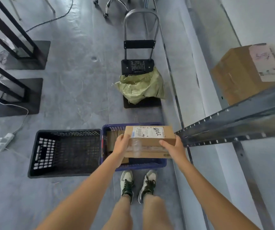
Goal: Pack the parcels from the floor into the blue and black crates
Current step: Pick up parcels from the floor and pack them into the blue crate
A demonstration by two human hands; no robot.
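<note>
Over blue crate (110, 128): cardboard parcel (150, 141) gripped at both ends by left hand (121, 145) and right hand (173, 149). Next, probably: lower flat onto boxes inside, then release.

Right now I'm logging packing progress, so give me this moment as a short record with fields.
held item: cardboard parcel with a shipping label, above the blue crate
left hand: grip on the parcel's left end
right hand: grip on the parcel's right end
blue crate: already holds brown parcels
black crate: beside it, nothing visible inside
beyond: hand trolley carrying a green sack
</note>
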